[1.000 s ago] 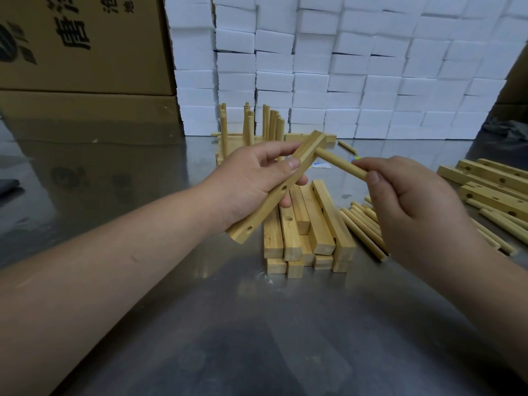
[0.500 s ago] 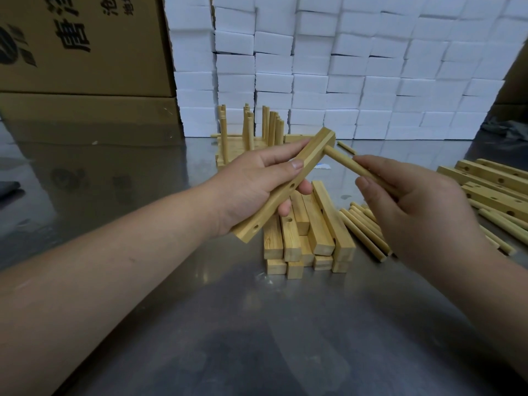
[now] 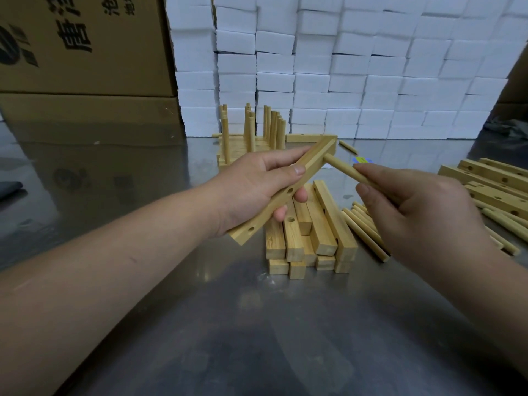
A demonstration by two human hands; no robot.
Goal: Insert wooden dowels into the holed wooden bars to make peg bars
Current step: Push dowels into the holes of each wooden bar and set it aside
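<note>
The left hand (image 3: 251, 190) grips a holed wooden bar (image 3: 288, 190) mid-length; the right hand (image 3: 423, 212) pinches a dowel (image 3: 343, 168), its tip meeting the bar's far end.

Cardboard boxes (image 3: 83, 67) left; white foam blocks (image 3: 343, 67) behind.

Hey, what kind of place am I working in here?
Likely a small assembly workshop or packing area: a steel worktable, white blocks and cardboard cartons stacked behind it, and batches of holed wooden bars and loose dowels.
</note>
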